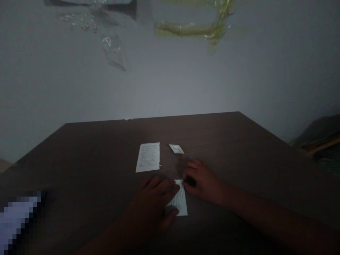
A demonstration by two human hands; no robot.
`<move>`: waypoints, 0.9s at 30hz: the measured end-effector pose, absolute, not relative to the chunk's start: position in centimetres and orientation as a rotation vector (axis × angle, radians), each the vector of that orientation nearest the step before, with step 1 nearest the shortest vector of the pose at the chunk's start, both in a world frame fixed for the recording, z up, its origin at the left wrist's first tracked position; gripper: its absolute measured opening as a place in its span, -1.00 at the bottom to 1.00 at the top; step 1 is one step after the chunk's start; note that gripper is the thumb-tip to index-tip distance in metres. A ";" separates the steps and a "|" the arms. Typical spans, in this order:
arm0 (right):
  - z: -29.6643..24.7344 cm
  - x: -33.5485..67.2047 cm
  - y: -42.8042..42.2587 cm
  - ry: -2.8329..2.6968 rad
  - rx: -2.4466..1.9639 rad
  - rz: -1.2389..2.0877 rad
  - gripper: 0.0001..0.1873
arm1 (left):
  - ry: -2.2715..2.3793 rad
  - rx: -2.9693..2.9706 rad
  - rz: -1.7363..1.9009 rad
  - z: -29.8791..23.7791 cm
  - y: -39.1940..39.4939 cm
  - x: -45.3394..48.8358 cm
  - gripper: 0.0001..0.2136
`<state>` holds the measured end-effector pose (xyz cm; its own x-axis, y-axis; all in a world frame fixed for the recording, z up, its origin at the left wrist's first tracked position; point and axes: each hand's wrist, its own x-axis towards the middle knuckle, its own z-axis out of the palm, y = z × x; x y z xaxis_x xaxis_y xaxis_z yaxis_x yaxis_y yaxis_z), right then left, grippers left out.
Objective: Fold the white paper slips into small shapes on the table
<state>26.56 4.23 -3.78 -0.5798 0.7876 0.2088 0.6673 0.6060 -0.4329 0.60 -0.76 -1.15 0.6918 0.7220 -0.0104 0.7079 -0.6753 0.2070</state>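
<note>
A small sheet of printed paper [181, 202] lies on the brown table [101, 148] in front of me. My left hand [156, 198] rests over its left part, fingers stretched and thumb spread, hiding much of that side. At the sheet's top right corner, my right hand [200, 179] has its thumb and forefinger curled together in a pinch on the edge. Beyond my left hand lies a larger printed page [148, 157] with an uneven right edge. A small folded white piece of paper [176, 149] sits to the right of that page.
Behind the table rises a pale wall [170, 81] with yellowish tape [186, 30] and clear tape [113, 49] on it. A pixelated bright object [18, 216] is at the lower left. Dark items [321, 138] stand beyond the table's right edge. The light is dim.
</note>
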 end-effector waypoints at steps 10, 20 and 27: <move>-2.2 26.2 2.4 -2.587 -1.134 0.620 -0.88 | 1.188 2.647 0.150 -0.8 -1.0 0.7 -0.44; -0.3 26.1 -1.0 -2.588 -1.034 0.830 -0.78 | 1.184 2.651 0.191 -0.3 -1.3 0.8 -0.46; -1.0 26.3 0.0 -2.569 -0.985 0.863 -0.81 | 1.171 2.656 0.226 -0.7 -1.1 0.4 -0.45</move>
